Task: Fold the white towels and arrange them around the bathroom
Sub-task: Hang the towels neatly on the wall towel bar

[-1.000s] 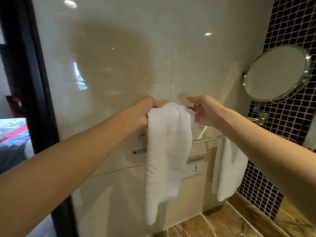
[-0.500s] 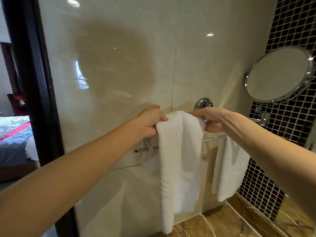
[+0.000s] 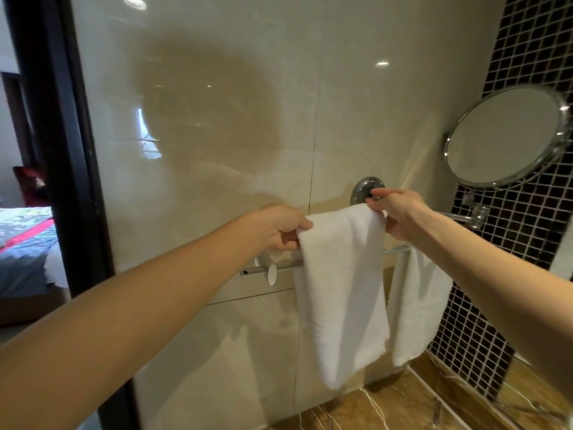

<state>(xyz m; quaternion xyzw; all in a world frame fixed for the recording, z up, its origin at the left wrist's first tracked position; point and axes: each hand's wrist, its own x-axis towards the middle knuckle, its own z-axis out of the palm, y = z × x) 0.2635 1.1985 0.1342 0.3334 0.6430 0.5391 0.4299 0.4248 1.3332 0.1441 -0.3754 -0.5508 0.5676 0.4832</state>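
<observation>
On my feed the glossy beige wall (image 3: 217,119) fills most of the view, dotted with ceiling-light glints; a black door frame (image 3: 62,150) runs down its left edge, and through the opening I make out a bed (image 3: 24,243) with a patterned cover and a red stripe; to the right the wall meets a strip of dark mosaic (image 3: 527,41), and below lies a brown veined floor (image 3: 403,408); a round chrome-rimmed mirror (image 3: 502,135) stands out from the mosaic on a jointed arm, tilted toward the beige wall. The towel (image 3: 341,290) I am working with, white and folded into a long narrow band, hangs in front of the rail (image 3: 288,264), its top fold raised above the bar and its lower end slanting down short of the floor; it hides the rail's middle, and I cannot tell whether any of it lies over the bar; a second towel (image 3: 415,305) hangs from the rail just to the right, partly behind the first. The left hand (image 3: 276,226) grips the left edge of the top fold, fingers curled under and thumb on top; the right hand (image 3: 397,212) pinches the fold's right corner between thumb and fingers, so the towel's top spans the gap between the two. Just behind the right fingertips a round chrome fitting (image 3: 366,187) sits on the wall; a small white disc (image 3: 272,274) hangs at the rail's left end.
</observation>
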